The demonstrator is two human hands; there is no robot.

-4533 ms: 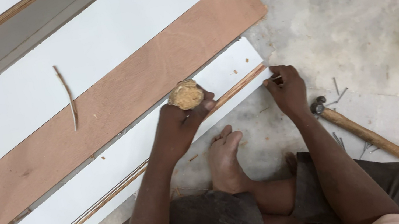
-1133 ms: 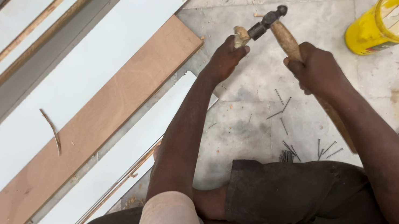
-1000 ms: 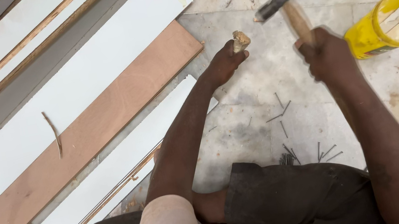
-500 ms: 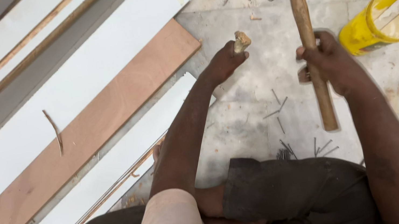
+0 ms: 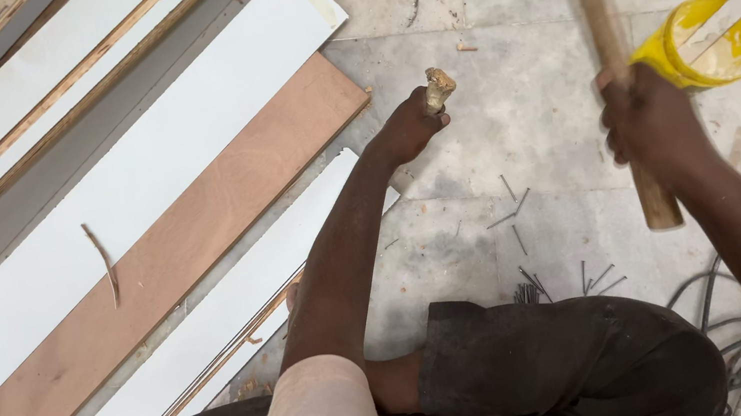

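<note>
My left hand (image 5: pixel 406 131), arm outstretched, pinches a short frayed wooden peg (image 5: pixel 438 87) upright above the grey stone floor (image 5: pixel 528 119); my right hand (image 5: pixel 655 122) grips a raised wooden-handled steel hammer (image 5: pixel 600 25), fingers wrapped tight.

The left hand (image 5: pixel 408 130) grips a short wooden peg (image 5: pixel 439 87) upright; the right hand (image 5: pixel 652 123) holds a raised hammer (image 5: pixel 599 15) above loose nails (image 5: pixel 519 212).

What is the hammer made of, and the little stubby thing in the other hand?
The hammer in the right hand looks to have a pale bare-wood handle with visible grain and a dark, probably steel head, blurred here. The short peg in the left hand seems raw wood: tan, with a frayed, splintery top.
</note>
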